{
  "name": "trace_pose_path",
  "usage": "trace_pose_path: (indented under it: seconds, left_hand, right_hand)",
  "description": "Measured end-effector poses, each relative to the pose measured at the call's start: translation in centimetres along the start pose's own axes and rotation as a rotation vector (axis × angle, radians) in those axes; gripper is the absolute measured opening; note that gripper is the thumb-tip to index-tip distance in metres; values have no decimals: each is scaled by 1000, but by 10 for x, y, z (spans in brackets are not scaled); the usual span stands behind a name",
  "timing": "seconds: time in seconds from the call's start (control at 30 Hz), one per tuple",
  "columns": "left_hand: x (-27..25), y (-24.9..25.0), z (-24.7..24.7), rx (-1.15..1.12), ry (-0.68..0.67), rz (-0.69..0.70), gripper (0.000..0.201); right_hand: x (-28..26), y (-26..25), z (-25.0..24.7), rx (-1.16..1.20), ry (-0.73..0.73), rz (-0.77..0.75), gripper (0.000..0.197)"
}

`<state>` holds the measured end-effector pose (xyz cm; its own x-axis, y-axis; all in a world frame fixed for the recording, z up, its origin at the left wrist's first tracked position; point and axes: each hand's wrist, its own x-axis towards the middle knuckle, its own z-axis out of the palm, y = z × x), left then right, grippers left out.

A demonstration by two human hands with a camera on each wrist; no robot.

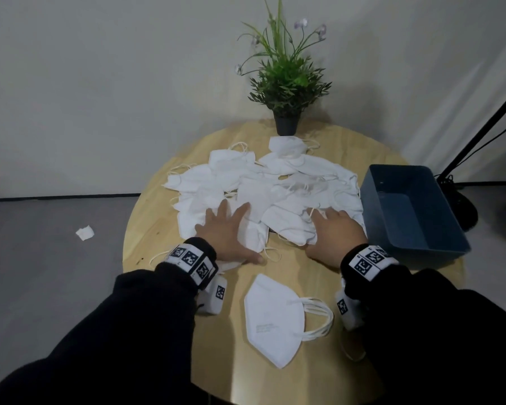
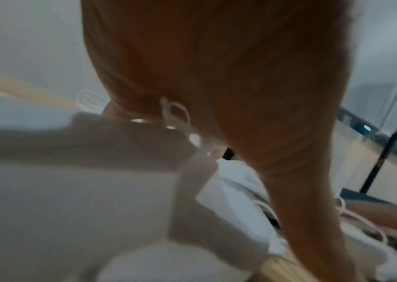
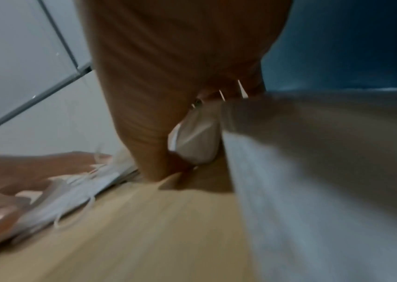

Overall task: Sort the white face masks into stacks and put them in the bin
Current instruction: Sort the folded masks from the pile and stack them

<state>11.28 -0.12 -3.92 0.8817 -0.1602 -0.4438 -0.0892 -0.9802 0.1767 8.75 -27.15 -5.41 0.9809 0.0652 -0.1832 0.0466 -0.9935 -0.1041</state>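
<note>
Head view shows both hands spread flat on the near edge of the mask pile (image 1: 263, 188), left hand (image 1: 228, 232) and right hand (image 1: 336, 232), with the empty bin (image 1: 415, 244) just beside the right one on the counter (image 1: 146, 229).

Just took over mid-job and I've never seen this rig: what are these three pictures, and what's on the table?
No machine here: a person's two bare hands. The wide picture comes from a head camera; the two blurry ones from cameras strapped on each wrist. The left hand and right hand lie flat, fingers spread, on a loose pile of masks on a round table. Neither has a grip on anything. One small stack lies nearer the person. The blue bin looks empty. A potted plant stands behind.
</note>
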Motion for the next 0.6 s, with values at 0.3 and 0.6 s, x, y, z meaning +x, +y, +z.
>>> trace_pose_path:
  seconds: [0.3,0.6]
  left_hand:
    - [24,6,-11,243,248,68,76]
    - [28,-14,-41,-134,454,131,49]
  right_hand:
    - [6,-2,-7,92,154,7,60]
    - [2,1,-24,926,373,231,12]
